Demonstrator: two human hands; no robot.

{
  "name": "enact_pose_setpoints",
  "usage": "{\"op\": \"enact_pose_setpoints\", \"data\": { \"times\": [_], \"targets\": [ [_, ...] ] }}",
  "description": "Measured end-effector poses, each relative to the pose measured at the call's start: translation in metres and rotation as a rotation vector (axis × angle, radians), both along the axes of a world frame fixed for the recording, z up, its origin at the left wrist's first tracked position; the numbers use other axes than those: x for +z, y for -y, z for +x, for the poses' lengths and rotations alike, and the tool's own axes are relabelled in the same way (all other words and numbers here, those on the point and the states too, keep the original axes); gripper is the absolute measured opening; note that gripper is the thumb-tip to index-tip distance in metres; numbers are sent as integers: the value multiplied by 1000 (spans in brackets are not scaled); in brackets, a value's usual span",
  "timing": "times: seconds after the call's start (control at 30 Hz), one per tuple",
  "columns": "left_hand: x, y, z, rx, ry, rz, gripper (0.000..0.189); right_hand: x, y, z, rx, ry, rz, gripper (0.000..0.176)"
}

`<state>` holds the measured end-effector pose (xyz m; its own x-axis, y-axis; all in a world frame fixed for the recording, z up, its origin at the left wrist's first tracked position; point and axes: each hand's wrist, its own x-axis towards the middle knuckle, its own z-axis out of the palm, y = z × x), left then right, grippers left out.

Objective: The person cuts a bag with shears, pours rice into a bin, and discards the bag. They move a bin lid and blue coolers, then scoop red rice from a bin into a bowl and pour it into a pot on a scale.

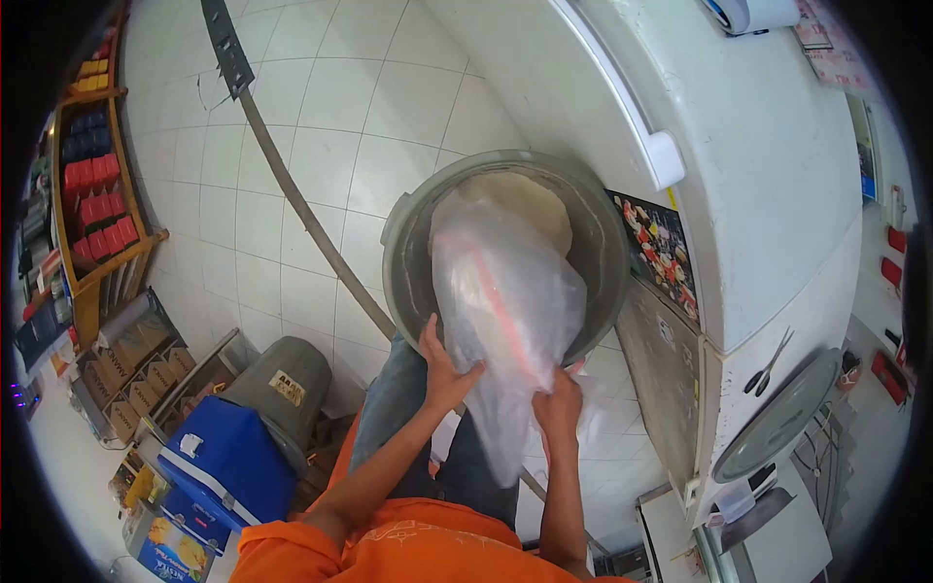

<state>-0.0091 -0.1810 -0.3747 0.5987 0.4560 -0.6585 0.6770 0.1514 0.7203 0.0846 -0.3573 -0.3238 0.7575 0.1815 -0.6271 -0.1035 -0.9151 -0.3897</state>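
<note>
A large clear plastic bag [505, 291] with a reddish stripe hangs over the near rim of a grey round bin [603, 262] and reaches down inside it. Pale tan, grainy-looking material [530, 199] shows in the bin beyond the bag. My right hand [557, 403] is closed round the bag's gathered near edge. On the other side, my left hand [445, 369] lies against the bag with thumb and fingers spread apart. The bag's lower end drapes toward my legs, and what its folds cover is hidden.
A white fridge-like cabinet [777, 194] stands close on the right, with scissors [768, 364] and a grey round lid [777, 418] against its side. Left are a blue cooler box [228, 462], another grey bin [292, 374] and stocked shelves [87, 282]. A long pole [296, 199] crosses the tiled floor.
</note>
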Motion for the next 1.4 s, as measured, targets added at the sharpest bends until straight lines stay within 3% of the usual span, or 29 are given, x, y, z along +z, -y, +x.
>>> {"op": "enact_pose_setpoints", "data": {
  "times": [0.03,0.07,0.13,0.2,0.27,0.33,0.37,0.43,0.5,0.57,0.6,0.67,0.7,0.77,0.8,0.87,0.9,0.93,0.97,1.03,1.07,1.1,1.13,1.2,1.27,1.4],
  "targets": [
    [-6,-2,1,-122,-5,229,110,0,5,0,126,-75,-36,61],
    [-4,-9,11,-124,10,236,110,5,-3,6,123,-59,-30,61],
    [12,-20,21,-218,153,249,111,29,-22,17,-137,249,125,61],
    [9,-25,24,-306,185,269,109,40,-25,24,-168,186,151,60],
    [5,-32,35,-396,244,297,108,35,-18,26,-8,-2,113,59],
    [5,-39,40,-579,326,334,111,35,-21,33,-82,63,230,57],
    [8,-41,40,-578,315,327,111,38,-22,32,-162,121,335,54],
    [10,-44,50,-737,306,275,114,41,-23,29,-166,123,317,51],
    [7,-46,53,-708,326,214,119,38,-28,36,-147,128,317,48],
    [4,-43,47,-683,334,139,124,39,-29,38,-126,-44,534,44],
    [-2,-41,44,-702,355,34,128,35,-30,36,-137,-34,527,44],
    [-8,-34,40,-711,374,-65,132,10,-36,23,-276,-267,668,43],
    [-9,-27,40,-735,407,-114,131,-14,-39,8,-273,-264,669,43],
    [-12,-18,38,-764,442,-163,130,-46,-55,-16,-814,-191,530,44],
    [-14,-17,35,-687,365,-184,119,-48,-60,-15,-816,-191,534,44],
    [-29,-12,27,-608,286,-205,108,-48,-68,-7,-1105,-469,628,47],
    [-43,-7,21,-529,244,-198,92,-57,-63,-8,-1109,-469,627,47],
    [-55,-4,14,-453,200,-189,77,-71,-53,-10,-640,-340,670,46],
    [-57,-7,11,-457,196,-190,77,-79,-48,-12,-173,-205,685,45],
    [-61,-15,14,-431,238,-100,59,-8,-70,29,121,-66,522,67],
    [-59,-21,18,-431,239,-103,59,13,-75,35,121,-65,519,67],
    [-57,-28,22,-412,301,-107,52,29,-78,38,209,100,232,85],
    [-53,-32,26,-392,364,-109,45,19,-75,32,230,147,118,97],
    [-38,-32,30,-309,330,-247,52,-2,-68,20,271,222,-116,122],
    [-55,-26,21,-263,306,-264,61,-44,-64,4,-62,24,536,115],
    [-80,-36,18,-211,145,-527,61,-63,-74,3,-157,-119,424,99]
  ]
}}
